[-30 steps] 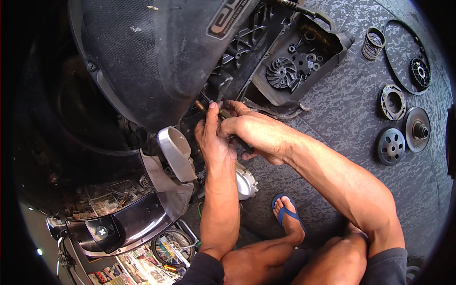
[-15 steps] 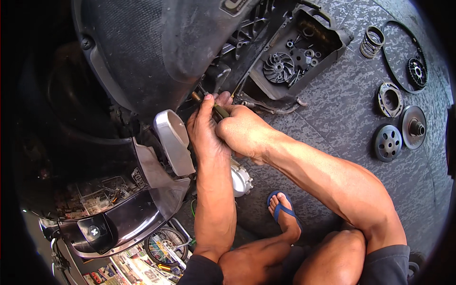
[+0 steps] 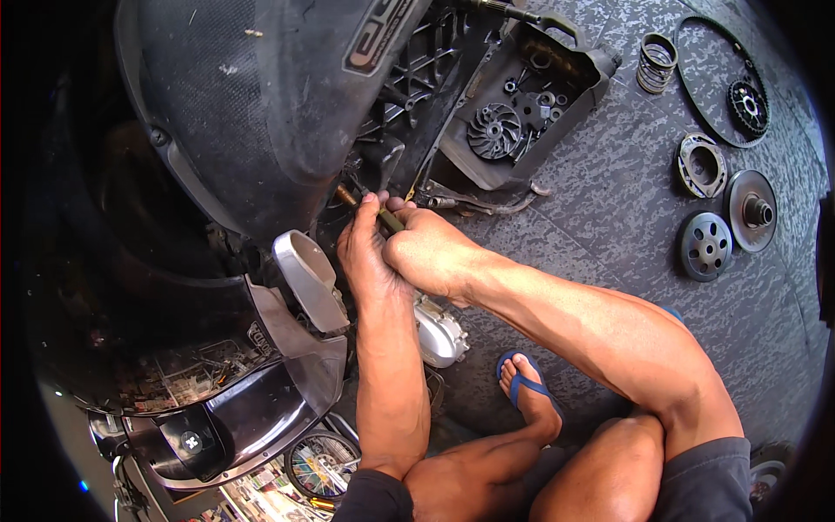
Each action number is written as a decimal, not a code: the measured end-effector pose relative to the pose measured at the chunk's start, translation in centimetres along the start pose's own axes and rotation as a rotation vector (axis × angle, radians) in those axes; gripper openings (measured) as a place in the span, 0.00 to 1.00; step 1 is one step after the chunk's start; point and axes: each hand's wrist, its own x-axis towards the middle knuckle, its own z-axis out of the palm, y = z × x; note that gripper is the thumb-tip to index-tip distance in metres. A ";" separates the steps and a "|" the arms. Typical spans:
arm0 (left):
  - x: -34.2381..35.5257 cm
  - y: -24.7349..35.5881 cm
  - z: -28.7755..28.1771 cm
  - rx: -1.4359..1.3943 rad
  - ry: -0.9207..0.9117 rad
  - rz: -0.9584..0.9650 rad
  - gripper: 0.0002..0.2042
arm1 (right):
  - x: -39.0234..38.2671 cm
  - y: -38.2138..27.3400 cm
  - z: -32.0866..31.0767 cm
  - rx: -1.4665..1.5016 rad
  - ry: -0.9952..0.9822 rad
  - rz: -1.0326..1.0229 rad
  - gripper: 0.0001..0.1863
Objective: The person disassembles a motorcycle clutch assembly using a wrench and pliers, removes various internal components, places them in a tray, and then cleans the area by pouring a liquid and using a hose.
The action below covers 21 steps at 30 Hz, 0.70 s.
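two bent knees (image 3: 613, 470) sit nearest, and a foot (image 3: 537, 409) in a blue sandal (image 3: 541, 386) is planted on the mottled floor (image 3: 591, 252). up to the hands: the right hand (image 3: 435, 252) is wrapped around an olive rod (image 3: 391, 223), fist pressed against the other palm. the left hand (image 3: 374, 261) grasps the rod too, thumb laid along it, most of its fingers out of sight. and there's the rod, slanting up and left between the hands, just by the lower edge of the scooter (image 3: 252, 104)! a copper-coloured piece (image 3: 346, 195) lines up with its far end; whether the two are one, i can't tell. left of the wrist, a grey cowl (image 3: 300, 278); right of it, a silver casing (image 3: 441, 335), partly covered by the forearm. past the fists, a bent lever (image 3: 496, 207) runs beside the near edge of a black tray (image 3: 474, 165). inside, a finned disc (image 3: 494, 130) lies near the left corner, washers (image 3: 546, 99) toward the right edge. out along the floor's right side: a slotted drum (image 3: 705, 246), a pulley (image 3: 752, 211), a ring plate (image 3: 686, 161), a belt (image 3: 696, 113), a coil spring (image 3: 657, 63).
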 end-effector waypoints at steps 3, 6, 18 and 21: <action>-0.4 0.3 0.0 0.027 0.028 -0.025 0.12 | -0.3 0.0 0.2 0.086 -0.032 0.023 0.32; -0.7 0.6 -0.2 0.068 0.000 -0.028 0.13 | -0.7 0.4 0.7 0.097 0.026 -0.003 0.32; -1.1 -0.5 0.2 0.209 -0.005 -0.008 0.21 | -1.7 0.0 -2.8 0.257 -0.288 0.222 0.18; -1.7 -1.1 0.2 0.231 -0.046 -0.010 0.26 | -1.8 0.6 -3.5 0.251 -0.270 0.228 0.24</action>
